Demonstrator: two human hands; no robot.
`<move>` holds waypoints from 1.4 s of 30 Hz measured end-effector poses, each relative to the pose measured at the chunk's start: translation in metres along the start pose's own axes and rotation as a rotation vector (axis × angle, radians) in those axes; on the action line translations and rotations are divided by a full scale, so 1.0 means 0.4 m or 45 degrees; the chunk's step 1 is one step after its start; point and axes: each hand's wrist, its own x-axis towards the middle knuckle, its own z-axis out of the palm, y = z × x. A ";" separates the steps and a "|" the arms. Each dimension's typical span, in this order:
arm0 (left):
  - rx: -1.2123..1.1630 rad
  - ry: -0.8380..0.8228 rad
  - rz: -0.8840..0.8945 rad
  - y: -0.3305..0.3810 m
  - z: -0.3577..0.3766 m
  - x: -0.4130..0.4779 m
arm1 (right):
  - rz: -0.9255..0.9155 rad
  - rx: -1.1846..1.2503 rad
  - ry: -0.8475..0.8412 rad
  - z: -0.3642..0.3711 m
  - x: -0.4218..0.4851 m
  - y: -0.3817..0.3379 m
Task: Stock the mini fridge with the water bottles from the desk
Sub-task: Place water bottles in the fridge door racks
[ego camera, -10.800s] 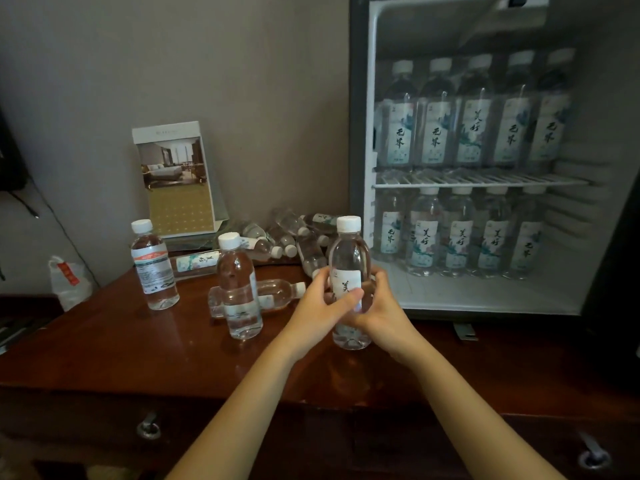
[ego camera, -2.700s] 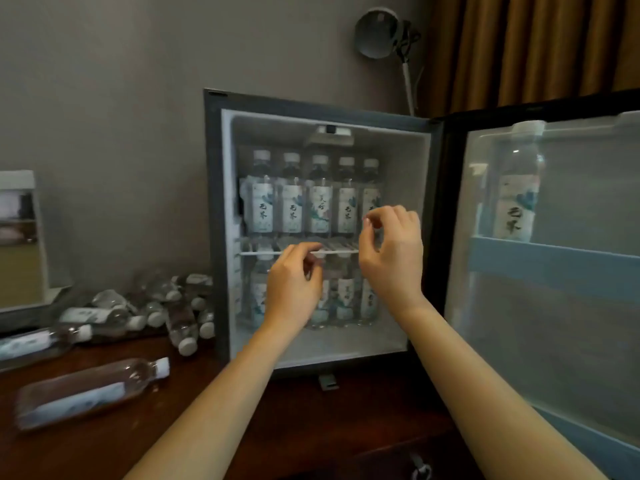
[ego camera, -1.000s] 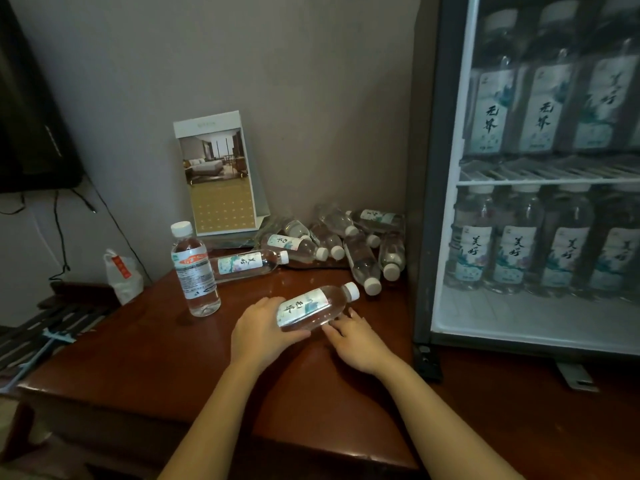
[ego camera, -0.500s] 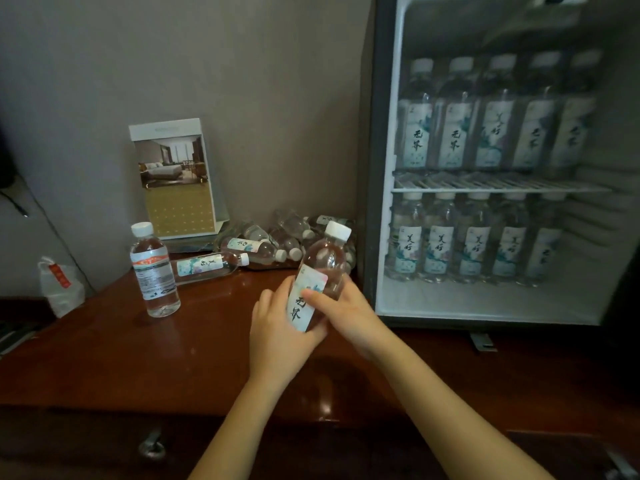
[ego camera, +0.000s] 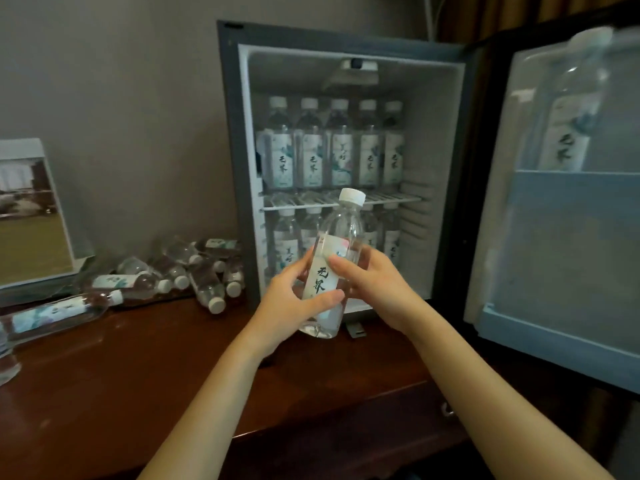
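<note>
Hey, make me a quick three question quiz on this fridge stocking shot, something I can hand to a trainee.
1. True or false: the left hand and the right hand both hold the held bottle in front of the open mini fridge.
2. Pick one: the blurred bottle at far right stands in A, the door shelf; B, a basket; C, a sink.
3. How many bottle caps show in the row on the upper shelf?

Key: 1 true. 2 A. 3 five.
</note>
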 end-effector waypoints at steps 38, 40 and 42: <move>0.141 0.250 0.921 0.388 0.525 0.367 | -0.425 -0.942 1.113 -0.576 -0.135 -0.386; 0.133 0.222 0.903 0.388 0.526 0.368 | -0.390 -0.969 1.126 -0.580 -0.135 -0.389; 0.124 0.207 0.895 0.385 0.530 0.370 | -0.353 -1.031 1.137 -0.583 -0.135 -0.387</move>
